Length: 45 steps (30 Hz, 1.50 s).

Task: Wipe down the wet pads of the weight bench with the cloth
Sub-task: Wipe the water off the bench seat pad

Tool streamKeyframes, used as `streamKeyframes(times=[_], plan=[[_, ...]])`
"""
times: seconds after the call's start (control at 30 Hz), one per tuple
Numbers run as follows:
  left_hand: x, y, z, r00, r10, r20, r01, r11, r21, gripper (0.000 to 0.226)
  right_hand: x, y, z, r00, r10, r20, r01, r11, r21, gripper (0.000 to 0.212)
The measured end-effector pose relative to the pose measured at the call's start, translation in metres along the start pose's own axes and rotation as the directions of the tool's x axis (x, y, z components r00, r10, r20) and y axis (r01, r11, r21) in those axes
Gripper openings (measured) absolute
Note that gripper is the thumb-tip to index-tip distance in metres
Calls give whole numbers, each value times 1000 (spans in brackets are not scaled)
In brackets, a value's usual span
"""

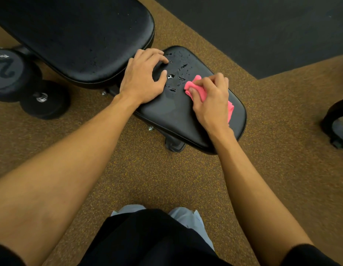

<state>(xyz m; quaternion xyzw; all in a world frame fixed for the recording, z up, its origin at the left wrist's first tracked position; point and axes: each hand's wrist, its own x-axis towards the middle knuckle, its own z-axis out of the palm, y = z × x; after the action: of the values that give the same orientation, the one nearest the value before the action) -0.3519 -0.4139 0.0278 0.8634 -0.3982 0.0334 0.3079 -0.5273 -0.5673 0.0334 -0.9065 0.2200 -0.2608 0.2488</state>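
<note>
Centrally, a pink cloth [197, 89] is bunched under the right hand [211, 102], whose fingers are curled and pressed down around it, so that the cloth is clamped between palm and the seat pad [178, 116] of the weight bench. Folds of the cloth are seen ahead of the knuckles and again behind the heel of the hand, toward the pad's right edge. The left hand [143, 77] is laid flat, fingers spread, on the pad's near-left corner, gripping nothing. Water droplets [176, 73] are beaded between the two hands and up toward the pad's far end, just beside the cloth's leading edge. The larger back pad [80, 35] is set at upper left, close to the seat pad; faint spots are made out on its surface, though whether they are wet cannot be told. A dumbbell [22, 81] is lain on the speckled floor [147, 179] to the left, partly cut off by the frame, its printed number only partly legible. A dark object at the right edge is cut off and cannot be identified. The bench frame is mostly hidden beneath the pads.
</note>
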Motion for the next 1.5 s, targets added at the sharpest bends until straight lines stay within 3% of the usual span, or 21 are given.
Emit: streamKeyframes(times=[0.23, 0.43, 0.63, 0.83, 1.03, 1.23, 1.43, 1.5], plan=[[-1, -2, 2, 1000, -16, 4, 16, 1000, -11, 32, -14, -4, -9, 962, -210, 173, 196, 976, 93, 25], [-1, 0, 1, 1000, -13, 12, 13, 1000, -20, 31, 9, -1, 4, 999, -27, 21, 27, 1000, 10, 19], [0, -1, 0, 1000, -19, 10, 20, 999, -25, 32, -4, -10, 2, 956, -234, 175, 222, 971, 87, 23], [-1, -2, -1, 1000, -21, 4, 21, 999, -35, 31, 10, -9, 13, 999, -43, 33, 42, 999, 19, 19], [-2, -2, -1, 1000, -27, 8, 27, 999, -37, 32, 2, -17, 11, 948, -258, 184, 246, 965, 88, 19], [-2, -2, -1, 999, -32, 3, 32, 999, -40, 30, 17, -7, 12, 994, -93, 60, 93, 996, 10, 20], [-2, -2, -1, 999, -31, 8, 31, 998, -50, 30, 0, -14, 8, 955, -247, 167, 237, 968, 77, 20], [-1, -2, -1, 1000, -29, 1, 29, 998, -48, 30, -3, -2, -4, 964, -222, 148, 217, 975, 49, 22]])
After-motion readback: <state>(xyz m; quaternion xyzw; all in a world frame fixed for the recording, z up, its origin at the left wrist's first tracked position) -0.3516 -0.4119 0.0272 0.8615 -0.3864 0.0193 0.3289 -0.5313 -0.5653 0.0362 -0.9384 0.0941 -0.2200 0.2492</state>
